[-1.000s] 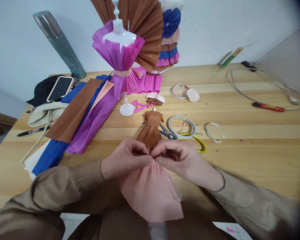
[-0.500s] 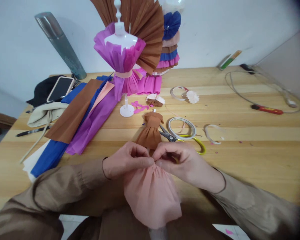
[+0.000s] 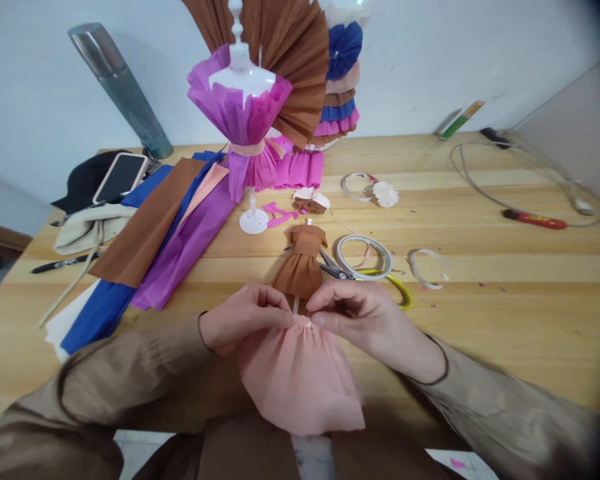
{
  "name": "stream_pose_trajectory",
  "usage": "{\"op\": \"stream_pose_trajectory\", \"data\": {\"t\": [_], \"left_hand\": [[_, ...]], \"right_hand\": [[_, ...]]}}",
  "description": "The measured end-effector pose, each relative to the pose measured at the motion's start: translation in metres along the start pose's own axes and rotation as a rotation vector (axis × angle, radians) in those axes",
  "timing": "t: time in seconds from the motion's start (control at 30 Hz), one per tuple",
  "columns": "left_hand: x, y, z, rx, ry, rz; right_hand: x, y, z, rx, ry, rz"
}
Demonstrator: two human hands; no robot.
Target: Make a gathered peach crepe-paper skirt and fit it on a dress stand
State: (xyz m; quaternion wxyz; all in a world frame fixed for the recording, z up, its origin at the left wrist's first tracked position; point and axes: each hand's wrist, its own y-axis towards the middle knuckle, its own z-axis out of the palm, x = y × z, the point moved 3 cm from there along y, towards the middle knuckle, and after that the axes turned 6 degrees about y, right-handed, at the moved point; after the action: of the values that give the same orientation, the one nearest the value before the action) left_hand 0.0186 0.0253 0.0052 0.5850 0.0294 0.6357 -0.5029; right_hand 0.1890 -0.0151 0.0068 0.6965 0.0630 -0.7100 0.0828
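A gathered pink crepe-paper skirt (image 3: pixel 303 380) hangs between my hands at the table's front edge, its hem flaring downward. My left hand (image 3: pixel 250 317) pinches the left end of its pleated top. On the right end of that top, my right hand (image 3: pixel 365 320) has thumb and forefinger closed. Just beyond my fingers lies a small brown paper dress (image 3: pixel 303 260) on a white form. Scissors (image 3: pixel 337 267) with yellow handles rest beside it, partly hidden by a tape roll (image 3: pixel 364 257) and my right hand.
A white mannequin (image 3: pixel 243 80) in purple paper stands at the back, before a brown pleated fan (image 3: pixel 300 73). Coloured paper strips (image 3: pixel 145 227), a phone (image 3: pixel 121 178) and a pen (image 3: pixel 63 263) lie left. A tall bottle (image 3: pixel 125 93) and a cable (image 3: pixel 463 167) are farther back.
My hands have moved slightly apart along the skirt's top, which now shows a wider gathered edge between my fingers. The skirt has spread and its hem has risen a little.
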Motion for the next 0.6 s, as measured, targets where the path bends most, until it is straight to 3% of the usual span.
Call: {"op": "stream_pose_trajectory", "data": {"t": [0.37, 0.6], "left_hand": [[0.007, 0.003, 0.002, 0.027, -0.186, -0.026], [0.008, 0.004, 0.004, 0.019, -0.227, -0.040]], "right_hand": [[-0.003, -0.001, -0.001, 0.027, 0.032, -0.131], [0.008, -0.001, -0.005, 0.023, -0.042, -0.293]]}}
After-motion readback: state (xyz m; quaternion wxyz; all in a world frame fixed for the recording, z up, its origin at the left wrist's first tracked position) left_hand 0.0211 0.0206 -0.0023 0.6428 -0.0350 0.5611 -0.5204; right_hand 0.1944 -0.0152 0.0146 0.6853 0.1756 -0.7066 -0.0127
